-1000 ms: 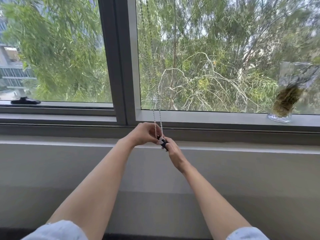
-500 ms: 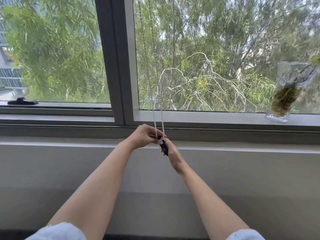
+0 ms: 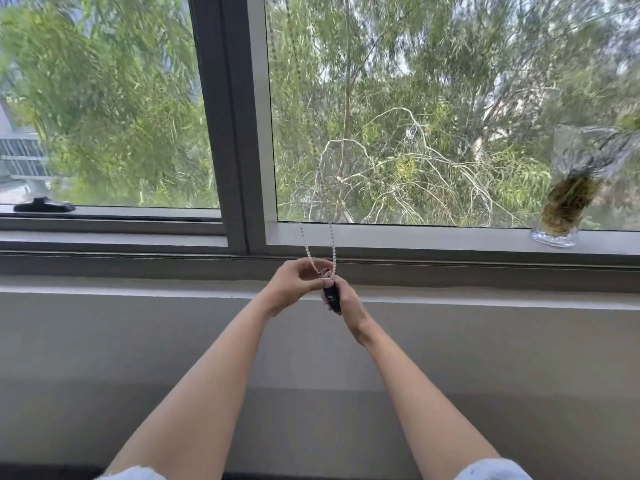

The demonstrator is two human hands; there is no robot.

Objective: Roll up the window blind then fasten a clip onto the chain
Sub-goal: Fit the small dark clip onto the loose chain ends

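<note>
A white bead chain (image 3: 333,242) hangs in two strands in front of the right window pane, down to the sill. My left hand (image 3: 294,284) pinches the chain's lower loop between thumb and fingers. My right hand (image 3: 344,299) grips a small black clip (image 3: 331,296) right below the loop, its top end at the chain. Both hands touch at the chain's bottom. The blind itself is out of view above the frame; the panes are uncovered.
A grey window frame post (image 3: 225,123) divides two panes. A glass vase with plant roots (image 3: 568,199) stands on the sill at the right. A black window handle (image 3: 44,205) lies at the far left. Below the sill is a plain grey wall (image 3: 104,341).
The hands stay together at the chain's bottom. The black clip has turned more upright in my right hand, and the left fingers have shifted on the loop.
</note>
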